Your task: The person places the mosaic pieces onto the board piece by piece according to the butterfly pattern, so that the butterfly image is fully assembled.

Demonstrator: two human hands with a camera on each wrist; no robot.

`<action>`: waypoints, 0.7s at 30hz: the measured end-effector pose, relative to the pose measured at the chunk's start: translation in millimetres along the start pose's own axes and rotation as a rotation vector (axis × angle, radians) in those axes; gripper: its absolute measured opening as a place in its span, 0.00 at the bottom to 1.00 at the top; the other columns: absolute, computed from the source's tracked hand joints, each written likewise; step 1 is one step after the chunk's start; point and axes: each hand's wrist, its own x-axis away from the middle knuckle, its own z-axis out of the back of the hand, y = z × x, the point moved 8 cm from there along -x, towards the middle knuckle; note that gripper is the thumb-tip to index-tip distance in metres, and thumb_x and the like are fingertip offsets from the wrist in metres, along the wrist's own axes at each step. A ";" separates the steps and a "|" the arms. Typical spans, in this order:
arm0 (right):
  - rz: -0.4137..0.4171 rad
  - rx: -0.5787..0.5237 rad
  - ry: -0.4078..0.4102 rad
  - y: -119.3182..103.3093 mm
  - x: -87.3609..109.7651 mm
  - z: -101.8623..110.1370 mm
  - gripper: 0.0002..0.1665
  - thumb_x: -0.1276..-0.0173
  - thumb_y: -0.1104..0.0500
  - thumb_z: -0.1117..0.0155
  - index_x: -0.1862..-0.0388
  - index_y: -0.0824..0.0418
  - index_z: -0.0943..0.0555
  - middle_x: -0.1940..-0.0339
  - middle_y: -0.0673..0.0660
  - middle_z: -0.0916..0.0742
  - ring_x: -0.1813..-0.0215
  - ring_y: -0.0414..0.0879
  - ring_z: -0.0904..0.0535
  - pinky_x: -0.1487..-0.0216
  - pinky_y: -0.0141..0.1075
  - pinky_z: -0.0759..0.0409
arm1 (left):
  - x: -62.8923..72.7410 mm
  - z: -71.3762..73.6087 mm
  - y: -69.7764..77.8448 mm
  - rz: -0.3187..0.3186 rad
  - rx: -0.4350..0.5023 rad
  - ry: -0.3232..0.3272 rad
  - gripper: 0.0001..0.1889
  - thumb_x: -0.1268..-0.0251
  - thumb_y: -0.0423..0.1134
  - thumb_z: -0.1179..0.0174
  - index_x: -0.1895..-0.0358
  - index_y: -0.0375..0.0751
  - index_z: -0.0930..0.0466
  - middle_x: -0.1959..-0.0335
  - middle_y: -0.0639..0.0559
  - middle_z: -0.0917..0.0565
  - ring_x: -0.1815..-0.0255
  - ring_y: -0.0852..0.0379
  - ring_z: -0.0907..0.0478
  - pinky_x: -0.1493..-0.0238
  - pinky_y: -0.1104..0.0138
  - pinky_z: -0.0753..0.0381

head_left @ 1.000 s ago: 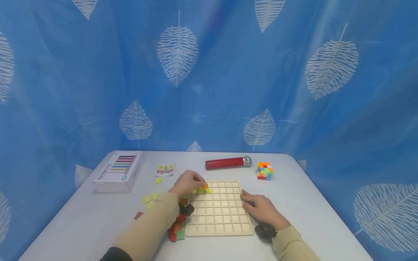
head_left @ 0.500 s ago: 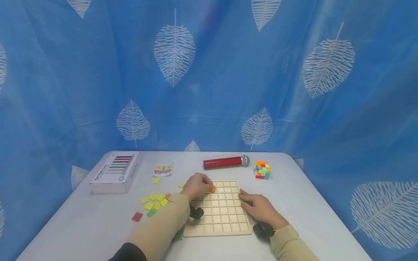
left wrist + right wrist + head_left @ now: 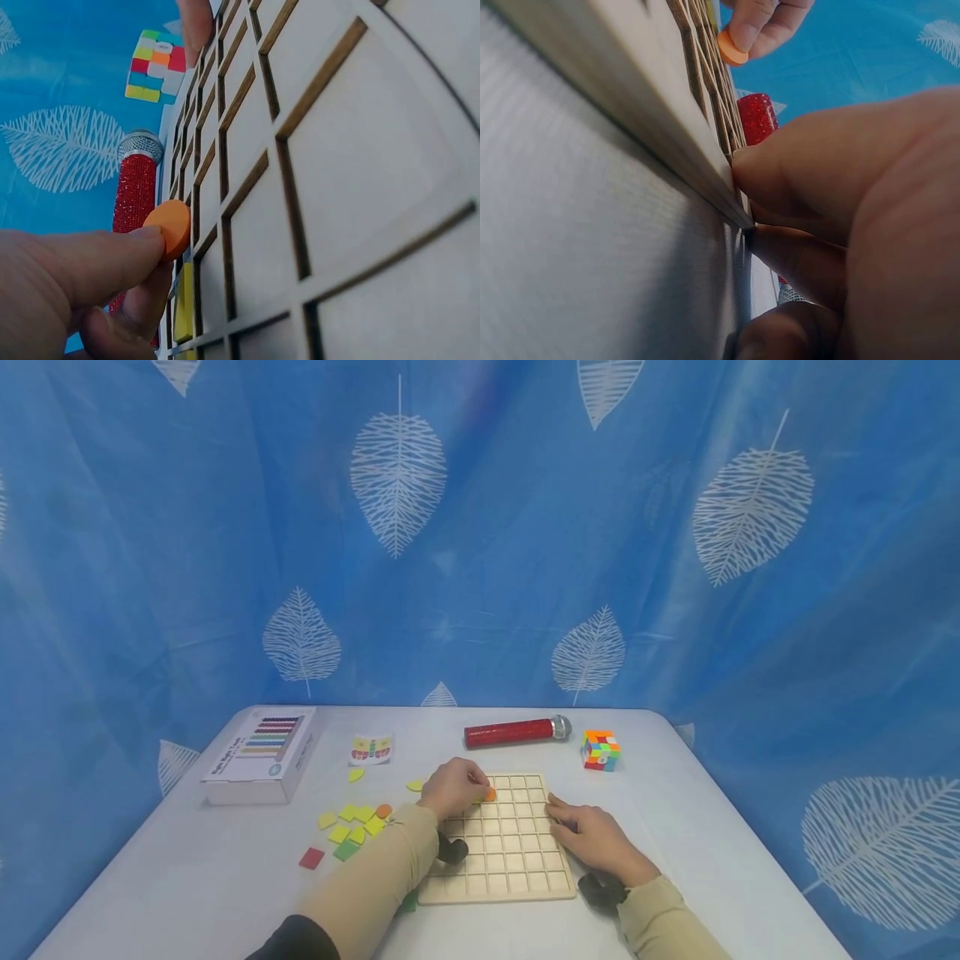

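Note:
The left hand [image 3: 453, 789] pinches an orange disc [image 3: 171, 227] between thumb and finger, just over the upper part of a pale wooden grid board [image 3: 515, 842]. A yellow tile [image 3: 184, 304] lies in the board beside the disc, as the left wrist view shows. At the board's right edge rests the right hand [image 3: 596, 842], its thumb [image 3: 761, 169] and fingers touching the rim. Left of the board, partly covered by the left forearm, are several yellow tiles [image 3: 374, 825], a second orange disc [image 3: 383, 811], a green tile [image 3: 346, 850] and a red tile [image 3: 311, 858].
A white box [image 3: 258, 758] stands at the back left, with a small picture card [image 3: 371, 750] to its right. Behind the board lie a red glittery microphone [image 3: 513, 733] and a puzzle cube [image 3: 601, 750]. A blue leaf-patterned curtain [image 3: 495, 568] closes off the back.
The left hand has carried the orange disc slightly right along the board's upper part, then stayed nearly still. Its forearm uncovered more loose tiles. The right hand keeps its place on the edge.

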 end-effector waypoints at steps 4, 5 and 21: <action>0.001 0.000 0.003 -0.6 -0.3 0.0 0.24 0.26 0.54 0.36 0.34 0.57 0.18 0.26 0.49 0.23 0.24 0.56 0.29 0.27 0.56 0.31 | -0.1 1.2 0.5 0.004 -0.025 0.000 0.05 0.36 0.45 0.30 0.69 0.54 0.14 0.65 0.59 0.14 0.63 0.57 0.20 0.61 0.57 0.23; 0.000 -0.002 0.003 -0.7 -0.3 -0.1 0.24 0.26 0.54 0.36 0.34 0.57 0.18 0.26 0.49 0.23 0.24 0.56 0.29 0.27 0.56 0.31 | -0.5 1.4 0.5 0.004 -0.031 0.002 0.05 0.37 0.45 0.29 0.70 0.55 0.14 0.66 0.59 0.14 0.64 0.57 0.20 0.62 0.56 0.23; -0.007 -0.012 0.002 0.5 -1.1 0.5 0.24 0.26 0.53 0.36 0.33 0.56 0.18 0.25 0.47 0.23 0.24 0.56 0.29 0.27 0.57 0.31 | -4.8 5.8 1.7 -0.028 -0.086 0.039 0.02 0.35 0.44 0.30 0.65 0.54 0.10 0.65 0.60 0.12 0.65 0.58 0.20 0.62 0.56 0.22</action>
